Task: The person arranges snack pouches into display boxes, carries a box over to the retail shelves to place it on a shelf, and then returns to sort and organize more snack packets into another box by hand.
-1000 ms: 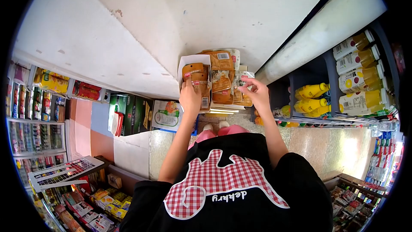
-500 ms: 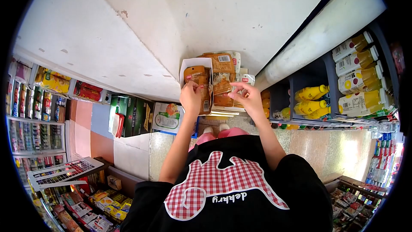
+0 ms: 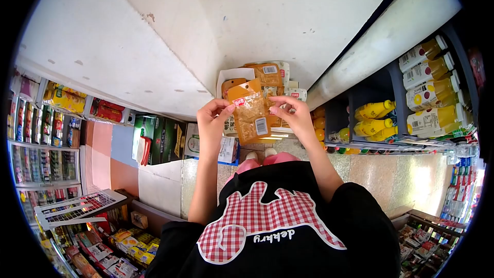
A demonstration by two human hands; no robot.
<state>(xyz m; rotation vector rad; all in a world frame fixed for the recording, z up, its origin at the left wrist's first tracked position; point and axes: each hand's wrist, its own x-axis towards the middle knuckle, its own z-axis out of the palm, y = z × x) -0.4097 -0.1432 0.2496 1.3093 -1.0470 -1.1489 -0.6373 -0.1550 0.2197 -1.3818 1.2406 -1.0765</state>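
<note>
A brown snack packet (image 3: 250,113) with a red label and a barcode is held up in front of me, slightly tilted. My left hand (image 3: 214,118) pinches its left edge between thumb and fingers. At the packet's right edge, my right hand (image 3: 292,115) grips with thumb and forefinger. Behind the packet stands a white open box (image 3: 226,75) with more brown packets partly hidden in it. Beside that box, other brown packets (image 3: 268,73) and white-edged packets (image 3: 296,93) lie in a pile.
A white wall (image 3: 257,15) rises behind the pile. To the right, a dark shelf (image 3: 379,85) holds yellow bottles (image 3: 374,110). A green carton (image 3: 158,139) stands at left, near a wire rack (image 3: 80,206) and bins of packaged snacks (image 3: 135,244).
The brown packet has come up out of the white box towards me. My left hand has moved left with it, and my right hand has closed on its other edge.
</note>
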